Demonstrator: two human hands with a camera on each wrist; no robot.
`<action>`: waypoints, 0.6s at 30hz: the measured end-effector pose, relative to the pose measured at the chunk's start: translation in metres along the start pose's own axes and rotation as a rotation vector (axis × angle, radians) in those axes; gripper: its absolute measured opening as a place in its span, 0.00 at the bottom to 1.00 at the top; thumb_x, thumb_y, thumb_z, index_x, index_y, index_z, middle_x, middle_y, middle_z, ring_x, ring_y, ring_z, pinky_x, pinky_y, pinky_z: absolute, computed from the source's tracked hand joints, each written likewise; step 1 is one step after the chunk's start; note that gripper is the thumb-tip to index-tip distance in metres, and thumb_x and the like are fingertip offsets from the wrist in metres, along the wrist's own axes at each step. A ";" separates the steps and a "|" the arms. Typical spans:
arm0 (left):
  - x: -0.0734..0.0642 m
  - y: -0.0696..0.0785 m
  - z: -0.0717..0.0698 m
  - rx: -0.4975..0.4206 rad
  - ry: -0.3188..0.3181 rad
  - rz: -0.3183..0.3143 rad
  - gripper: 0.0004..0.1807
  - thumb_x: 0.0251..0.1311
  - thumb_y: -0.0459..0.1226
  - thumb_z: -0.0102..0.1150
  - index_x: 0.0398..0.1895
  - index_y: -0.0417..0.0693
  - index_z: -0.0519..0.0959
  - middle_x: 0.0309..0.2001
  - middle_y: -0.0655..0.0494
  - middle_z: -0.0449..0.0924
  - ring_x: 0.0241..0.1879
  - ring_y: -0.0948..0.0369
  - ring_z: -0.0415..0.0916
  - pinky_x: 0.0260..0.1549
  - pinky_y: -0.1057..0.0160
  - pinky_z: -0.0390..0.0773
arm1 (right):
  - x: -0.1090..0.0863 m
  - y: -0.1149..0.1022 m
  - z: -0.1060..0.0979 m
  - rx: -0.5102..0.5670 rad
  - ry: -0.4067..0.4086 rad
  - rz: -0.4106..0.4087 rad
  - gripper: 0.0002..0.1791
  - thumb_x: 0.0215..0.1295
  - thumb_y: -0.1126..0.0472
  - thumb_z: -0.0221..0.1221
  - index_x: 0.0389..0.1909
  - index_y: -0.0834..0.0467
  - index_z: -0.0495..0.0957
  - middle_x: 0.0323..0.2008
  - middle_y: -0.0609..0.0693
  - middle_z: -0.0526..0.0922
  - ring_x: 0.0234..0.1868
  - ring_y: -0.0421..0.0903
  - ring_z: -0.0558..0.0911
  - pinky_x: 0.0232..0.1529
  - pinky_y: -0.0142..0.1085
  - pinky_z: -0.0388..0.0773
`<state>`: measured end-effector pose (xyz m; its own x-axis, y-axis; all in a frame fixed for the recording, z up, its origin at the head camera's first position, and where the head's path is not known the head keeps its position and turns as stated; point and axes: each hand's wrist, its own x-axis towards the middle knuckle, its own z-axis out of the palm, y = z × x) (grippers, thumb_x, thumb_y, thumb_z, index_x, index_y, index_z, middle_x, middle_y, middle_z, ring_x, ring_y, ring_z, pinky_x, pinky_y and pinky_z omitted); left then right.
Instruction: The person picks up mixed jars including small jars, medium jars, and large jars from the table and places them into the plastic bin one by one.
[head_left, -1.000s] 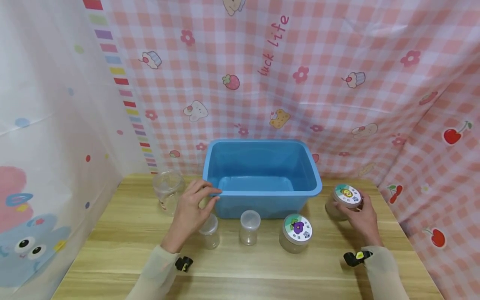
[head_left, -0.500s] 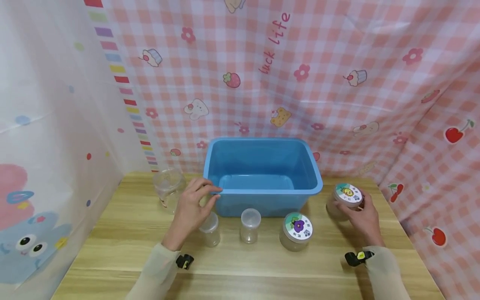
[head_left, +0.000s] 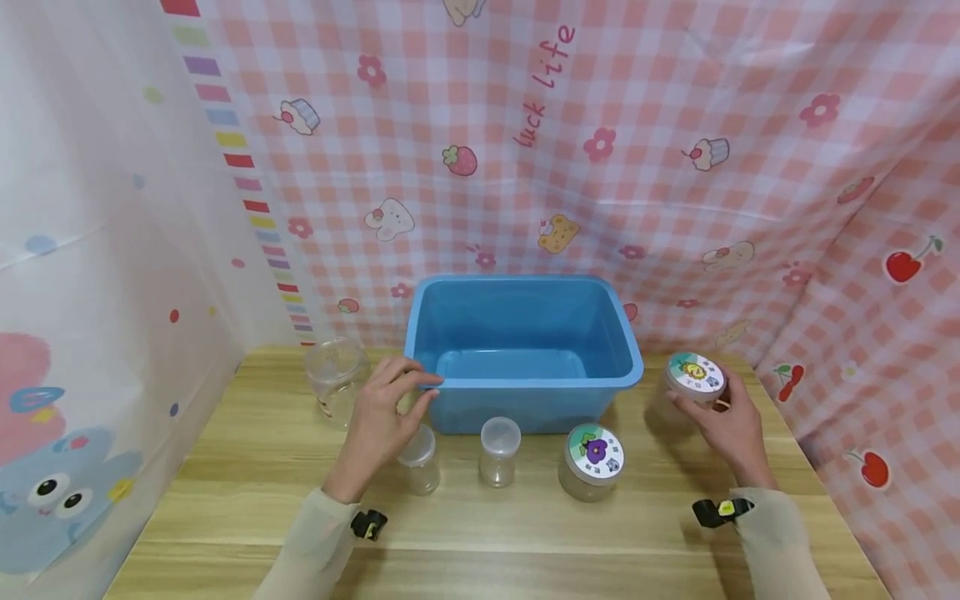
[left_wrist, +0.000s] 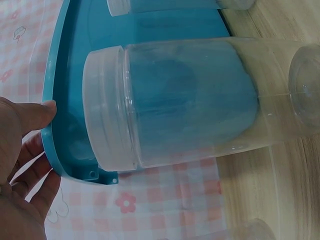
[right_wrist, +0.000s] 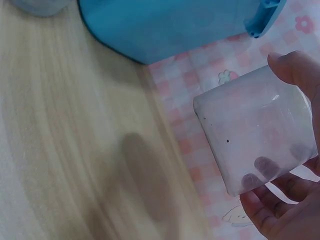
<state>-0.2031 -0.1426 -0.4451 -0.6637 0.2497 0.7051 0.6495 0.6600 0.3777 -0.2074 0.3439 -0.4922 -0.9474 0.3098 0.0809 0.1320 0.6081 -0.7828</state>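
At the blue plastic bin's (head_left: pixel 525 385) front left corner, my left hand (head_left: pixel 382 417) pinches the rim, thumb on one side and fingers on the other in the left wrist view. My right hand (head_left: pixel 731 425) grips a clear jar (right_wrist: pixel 255 130) round its side, to the right of the bin. Its lid (head_left: pixel 696 372) carries a yellow flower sticker. In the right wrist view this jar hangs above the table, and a shadow lies on the wood. A second jar (head_left: pixel 592 462), with a purple flower sticker on its lid, stands before the bin.
Two small clear bottles (head_left: pixel 499 452) with whitish lids stand in front of the bin, the left one (head_left: pixel 422 458) close by my left hand. A larger clear jar (head_left: pixel 337 379) is left of the bin. Checked cloth (head_left: pixel 525 167) hangs behind the wooden table (head_left: pixel 487 533).
My right hand has raised the yellow-flower jar slightly off the table. The left hand has stayed at the bin's rim, and the other jars and bottles have not moved.
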 end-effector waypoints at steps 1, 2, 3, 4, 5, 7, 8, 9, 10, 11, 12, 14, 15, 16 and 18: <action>-0.001 0.000 0.000 0.001 -0.001 -0.002 0.10 0.54 0.32 0.77 0.39 0.50 0.89 0.40 0.57 0.83 0.44 0.58 0.77 0.41 0.60 0.80 | -0.001 -0.002 0.000 -0.004 0.000 -0.003 0.56 0.61 0.37 0.69 0.81 0.55 0.51 0.69 0.64 0.70 0.63 0.57 0.71 0.52 0.38 0.68; -0.001 0.000 0.000 0.005 -0.001 -0.001 0.10 0.54 0.32 0.77 0.39 0.51 0.89 0.40 0.58 0.83 0.44 0.58 0.77 0.41 0.60 0.80 | -0.002 -0.004 -0.001 -0.009 0.002 -0.006 0.56 0.61 0.37 0.69 0.81 0.54 0.51 0.68 0.63 0.71 0.63 0.56 0.71 0.52 0.37 0.68; -0.002 -0.001 0.000 0.006 0.000 0.001 0.10 0.53 0.32 0.77 0.39 0.51 0.89 0.40 0.57 0.83 0.44 0.58 0.77 0.41 0.60 0.80 | -0.002 -0.005 -0.001 -0.011 0.003 -0.010 0.56 0.61 0.37 0.69 0.81 0.54 0.51 0.68 0.63 0.71 0.63 0.56 0.71 0.52 0.38 0.68; -0.002 -0.001 0.000 0.006 0.002 0.003 0.11 0.53 0.32 0.77 0.39 0.51 0.89 0.40 0.57 0.83 0.44 0.58 0.77 0.41 0.59 0.81 | -0.003 -0.007 -0.001 -0.016 0.001 -0.014 0.56 0.61 0.36 0.69 0.81 0.54 0.51 0.68 0.63 0.71 0.63 0.55 0.71 0.52 0.37 0.68; -0.003 -0.001 0.000 0.007 0.004 0.005 0.10 0.53 0.32 0.77 0.39 0.51 0.89 0.40 0.57 0.83 0.44 0.58 0.77 0.41 0.59 0.81 | -0.004 -0.009 -0.002 -0.017 0.002 -0.019 0.56 0.61 0.36 0.69 0.82 0.53 0.51 0.68 0.62 0.71 0.63 0.55 0.71 0.52 0.37 0.67; -0.003 -0.001 0.000 0.007 0.006 0.007 0.10 0.53 0.32 0.77 0.39 0.50 0.89 0.40 0.57 0.83 0.45 0.58 0.77 0.41 0.59 0.81 | -0.005 -0.013 -0.002 -0.017 0.005 -0.036 0.55 0.61 0.36 0.69 0.82 0.51 0.52 0.68 0.61 0.72 0.63 0.53 0.71 0.52 0.35 0.67; -0.004 -0.001 -0.001 0.006 0.006 0.007 0.10 0.53 0.32 0.77 0.39 0.50 0.89 0.40 0.57 0.83 0.45 0.58 0.77 0.41 0.59 0.81 | -0.006 -0.014 -0.003 -0.014 0.009 -0.047 0.55 0.61 0.37 0.69 0.82 0.51 0.52 0.68 0.61 0.72 0.62 0.53 0.71 0.52 0.35 0.67; -0.004 -0.001 -0.001 0.003 0.007 0.008 0.10 0.53 0.32 0.77 0.39 0.49 0.89 0.40 0.57 0.83 0.45 0.58 0.77 0.41 0.59 0.81 | -0.006 -0.016 -0.003 -0.013 0.012 -0.057 0.55 0.61 0.38 0.69 0.82 0.50 0.52 0.68 0.61 0.72 0.62 0.52 0.71 0.51 0.34 0.67; -0.004 -0.001 -0.001 0.001 0.008 0.009 0.10 0.53 0.32 0.77 0.39 0.49 0.89 0.40 0.57 0.83 0.44 0.58 0.77 0.41 0.59 0.81 | -0.007 -0.018 -0.004 -0.009 0.017 -0.068 0.54 0.61 0.39 0.70 0.81 0.50 0.53 0.67 0.61 0.73 0.60 0.50 0.72 0.51 0.33 0.67; -0.004 -0.001 -0.001 0.000 0.009 0.010 0.10 0.53 0.31 0.77 0.39 0.49 0.89 0.40 0.56 0.83 0.44 0.58 0.77 0.41 0.59 0.81 | -0.007 -0.019 -0.004 -0.005 0.022 -0.078 0.53 0.61 0.40 0.70 0.81 0.49 0.54 0.67 0.60 0.73 0.59 0.46 0.72 0.50 0.32 0.67; -0.003 -0.001 -0.001 -0.003 0.010 0.013 0.10 0.53 0.32 0.77 0.39 0.50 0.89 0.40 0.56 0.83 0.44 0.57 0.77 0.41 0.58 0.81 | -0.007 -0.021 -0.005 -0.002 0.027 -0.087 0.52 0.61 0.41 0.71 0.81 0.49 0.55 0.67 0.60 0.74 0.57 0.43 0.72 0.50 0.31 0.67; -0.002 -0.001 -0.001 -0.009 0.004 0.010 0.09 0.55 0.32 0.76 0.39 0.50 0.89 0.40 0.56 0.83 0.44 0.57 0.77 0.41 0.59 0.81 | -0.007 -0.023 -0.006 0.006 0.033 -0.097 0.52 0.61 0.42 0.71 0.81 0.49 0.56 0.66 0.59 0.74 0.55 0.37 0.70 0.49 0.29 0.67; -0.002 -0.001 0.000 -0.010 0.003 0.009 0.09 0.55 0.32 0.76 0.39 0.50 0.89 0.40 0.56 0.83 0.44 0.57 0.77 0.42 0.59 0.80 | -0.007 -0.023 -0.006 0.007 0.034 -0.099 0.52 0.61 0.42 0.71 0.81 0.49 0.56 0.66 0.59 0.74 0.53 0.35 0.70 0.49 0.29 0.68; -0.001 -0.001 0.000 -0.010 0.002 0.008 0.08 0.56 0.33 0.76 0.39 0.50 0.89 0.40 0.56 0.83 0.44 0.57 0.77 0.42 0.59 0.80 | -0.007 -0.024 -0.007 0.011 0.037 -0.104 0.52 0.61 0.43 0.72 0.81 0.48 0.56 0.66 0.59 0.74 0.52 0.33 0.69 0.49 0.29 0.68; 0.000 -0.002 0.000 -0.010 0.003 0.009 0.08 0.56 0.33 0.75 0.39 0.50 0.89 0.40 0.56 0.83 0.44 0.57 0.77 0.42 0.59 0.80 | -0.006 -0.025 -0.008 0.016 0.042 -0.106 0.51 0.60 0.43 0.72 0.81 0.47 0.56 0.66 0.58 0.75 0.52 0.31 0.69 0.50 0.29 0.68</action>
<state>-0.2042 -0.1435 -0.4460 -0.6565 0.2539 0.7103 0.6592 0.6508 0.3767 -0.2026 0.3321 -0.4681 -0.9427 0.2747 0.1895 0.0264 0.6275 -0.7782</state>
